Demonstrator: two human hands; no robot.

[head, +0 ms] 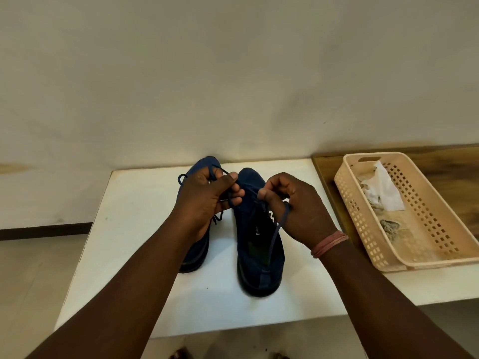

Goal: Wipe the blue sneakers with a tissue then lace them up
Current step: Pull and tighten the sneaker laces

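Observation:
Two blue sneakers stand side by side on a white table [129,229], toes toward the wall. The right sneaker [259,255] is in full view, and a dark blue lace [277,229] runs down over its opening. My right hand [298,211] pinches one part of that lace above the tongue. My left hand [207,200] pinches the lace's other part between thumb and fingers. The left sneaker [197,252] lies mostly hidden under my left hand and forearm, with its own lace loops showing near the toe.
A beige perforated plastic basket [427,244] sits to the right on a wooden surface, holding used white tissue [386,193] and some dirt. A plain wall rises just behind the table. The floor lies to the left and below.

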